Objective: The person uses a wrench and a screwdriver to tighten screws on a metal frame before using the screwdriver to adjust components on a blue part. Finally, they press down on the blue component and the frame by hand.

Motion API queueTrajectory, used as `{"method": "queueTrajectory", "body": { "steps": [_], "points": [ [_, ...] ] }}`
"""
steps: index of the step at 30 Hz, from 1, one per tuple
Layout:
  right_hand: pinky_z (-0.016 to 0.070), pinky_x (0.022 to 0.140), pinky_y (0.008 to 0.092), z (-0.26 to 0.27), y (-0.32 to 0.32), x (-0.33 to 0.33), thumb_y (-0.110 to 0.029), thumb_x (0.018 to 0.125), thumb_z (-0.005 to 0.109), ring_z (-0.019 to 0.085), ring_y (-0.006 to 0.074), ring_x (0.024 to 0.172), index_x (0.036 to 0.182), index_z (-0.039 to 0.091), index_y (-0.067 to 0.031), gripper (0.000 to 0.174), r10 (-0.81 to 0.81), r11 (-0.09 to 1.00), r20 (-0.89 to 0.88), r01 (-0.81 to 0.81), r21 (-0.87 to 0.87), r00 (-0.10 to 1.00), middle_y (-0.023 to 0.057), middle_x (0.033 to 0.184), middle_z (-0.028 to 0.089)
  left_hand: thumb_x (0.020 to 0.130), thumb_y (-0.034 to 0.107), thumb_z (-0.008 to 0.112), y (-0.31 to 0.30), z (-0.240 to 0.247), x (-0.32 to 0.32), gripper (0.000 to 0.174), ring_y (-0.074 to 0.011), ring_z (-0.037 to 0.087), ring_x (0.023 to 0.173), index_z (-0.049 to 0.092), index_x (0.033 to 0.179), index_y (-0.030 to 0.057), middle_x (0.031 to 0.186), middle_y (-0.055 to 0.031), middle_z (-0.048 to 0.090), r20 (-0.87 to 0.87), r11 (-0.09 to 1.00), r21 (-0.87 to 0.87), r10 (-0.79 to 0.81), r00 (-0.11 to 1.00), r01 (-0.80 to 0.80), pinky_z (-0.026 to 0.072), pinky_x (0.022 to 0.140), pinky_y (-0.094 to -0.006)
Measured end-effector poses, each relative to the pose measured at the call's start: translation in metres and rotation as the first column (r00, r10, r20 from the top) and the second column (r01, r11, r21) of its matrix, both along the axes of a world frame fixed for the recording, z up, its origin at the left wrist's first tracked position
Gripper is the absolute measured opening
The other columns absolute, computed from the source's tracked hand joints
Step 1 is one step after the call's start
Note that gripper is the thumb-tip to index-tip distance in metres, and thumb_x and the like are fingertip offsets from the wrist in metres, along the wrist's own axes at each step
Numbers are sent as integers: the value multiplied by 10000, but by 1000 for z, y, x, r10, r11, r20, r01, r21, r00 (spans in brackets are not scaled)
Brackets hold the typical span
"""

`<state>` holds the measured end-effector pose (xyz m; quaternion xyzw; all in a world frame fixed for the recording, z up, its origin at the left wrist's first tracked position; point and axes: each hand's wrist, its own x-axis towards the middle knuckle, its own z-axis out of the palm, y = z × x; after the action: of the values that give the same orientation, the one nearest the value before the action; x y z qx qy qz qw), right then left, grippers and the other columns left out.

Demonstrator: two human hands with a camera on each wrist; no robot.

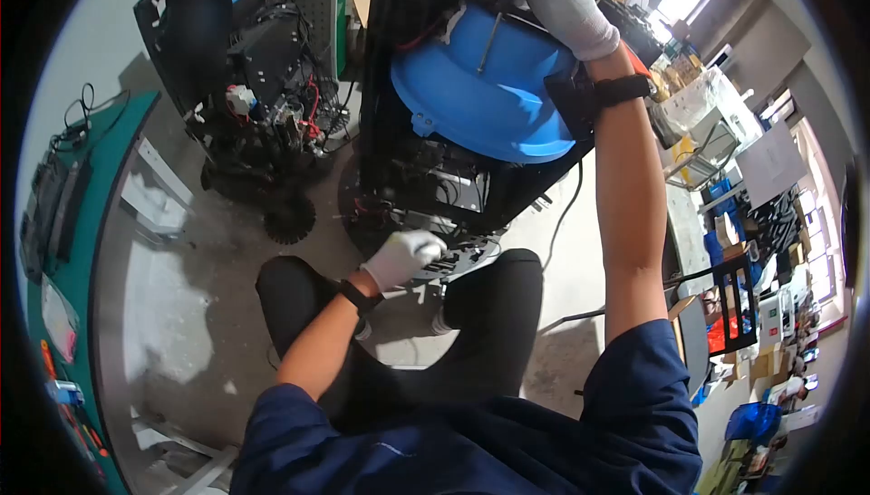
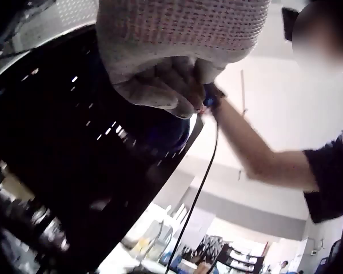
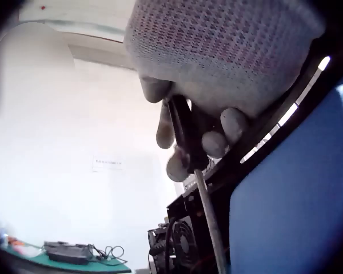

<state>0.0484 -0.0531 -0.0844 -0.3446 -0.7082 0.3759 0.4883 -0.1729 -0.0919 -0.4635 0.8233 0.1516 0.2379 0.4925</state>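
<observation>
In a white knit glove, my right hand (image 1: 557,1) is at the top edge of a black machine housing (image 1: 381,60). It grips a screwdriver (image 3: 186,134) by its dark handle, and the metal shaft points down across a big blue plastic shell (image 1: 480,101) inside the housing. The screwdriver's tip is out of the right wrist view. My left hand (image 1: 405,258), also gloved, is low in front of the machine's base, close to its exposed wiring and metal parts (image 1: 453,255). Its fingers (image 2: 154,94) are curled in, with no object showing between them.
To the left stands another opened black machine (image 1: 263,78) with loose wires and a wheel. A green-topped bench (image 1: 118,142) with cables and tools runs along the left side. One thin black cable (image 1: 566,219) hangs at the housing's right. Cluttered shelves and a chair (image 1: 732,305) are on the right.
</observation>
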Motion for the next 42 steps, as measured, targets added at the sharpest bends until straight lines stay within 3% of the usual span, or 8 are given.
{"method": "queueTrajectory", "body": {
  "steps": [3, 4, 15, 21, 28, 30, 37, 42],
  "points": [
    [510, 830, 289, 3, -5, -3, -205, 997, 581, 646, 162, 933, 1244, 571, 46, 353, -107, 990, 70, 100, 100, 992, 107, 1039, 701, 931, 363, 587, -6, -23, -11, 369, -376, 666, 976, 703, 1135, 78, 1046, -184, 703, -548, 896, 350, -41, 836, 274, 522, 868, -434],
    [509, 818, 282, 5, -8, -2, -215, 992, 594, 643, 152, 908, 1228, 583, 46, 351, -181, 980, 177, 162, 117, 967, 96, 1014, 702, 901, 445, 587, -5, -17, -8, 444, -374, 659, 1025, 710, 1120, 79, 1072, -194, 704, -650, 953, 38, -205, 732, 301, 499, 926, -449],
    [471, 746, 252, 6, -12, -11, -315, 1035, 536, 574, 81, 780, 1426, 493, 38, 528, -247, 965, 230, 217, 149, 941, 36, 913, 685, 924, 427, 594, 1, -24, 16, 421, -376, 651, 989, 693, 1094, 55, 1029, -188, 696, -502, 972, 123, -114, 858, 201, 506, 872, -454],
    [495, 719, 235, -9, 5, 12, -331, 1023, 552, 661, 132, 857, 1116, 643, 24, 378, -81, 971, 31, 71, 226, 996, 129, 964, 725, 908, 442, 585, 3, -32, 23, 435, -385, 662, 985, 714, 1050, 52, 1041, -198, 707, -668, 952, 124, -128, 733, 280, 513, 868, -462],
    [447, 569, 189, 5, -14, -5, -339, 1000, 596, 636, 102, 715, 971, 626, 9, 350, -309, 948, 161, 289, 134, 937, 168, 941, 729, 894, 412, 594, 0, -38, 21, 384, -377, 677, 927, 725, 999, 68, 956, -180, 711, -628, 946, 187, -91, 773, 264, 530, 820, -477],
    [438, 621, 203, 0, -3, 18, -281, 1070, 391, 616, 68, 813, 1306, 608, -11, 420, -240, 960, 319, 175, 219, 917, 53, 884, 694, 893, 415, 591, 0, -52, 21, 382, -378, 679, 914, 726, 1000, 74, 970, -182, 710, -588, 931, 265, -50, 808, 250, 534, 820, -481],
    [439, 624, 178, -2, 5, 18, -204, 1046, 411, 606, 71, 802, 1301, 565, 49, 391, 58, 994, 119, -68, 85, 991, 136, 1036, 724, 888, 411, 597, 2, -61, 17, 355, -370, 680, 907, 735, 977, 96, 941, -171, 715, -558, 938, 266, -38, 829, 222, 536, 821, -466],
    [384, 488, 176, 7, -5, -11, -280, 994, 589, 514, 56, 547, 964, 628, 36, 320, -330, 943, 176, 317, 98, 928, 163, 886, 725, 881, 462, 584, 1, -57, 14, 432, -377, 695, 877, 732, 917, 59, 913, -200, 719, -525, 948, 260, -22, 851, 185, 551, 788, -472]
  ]
}}
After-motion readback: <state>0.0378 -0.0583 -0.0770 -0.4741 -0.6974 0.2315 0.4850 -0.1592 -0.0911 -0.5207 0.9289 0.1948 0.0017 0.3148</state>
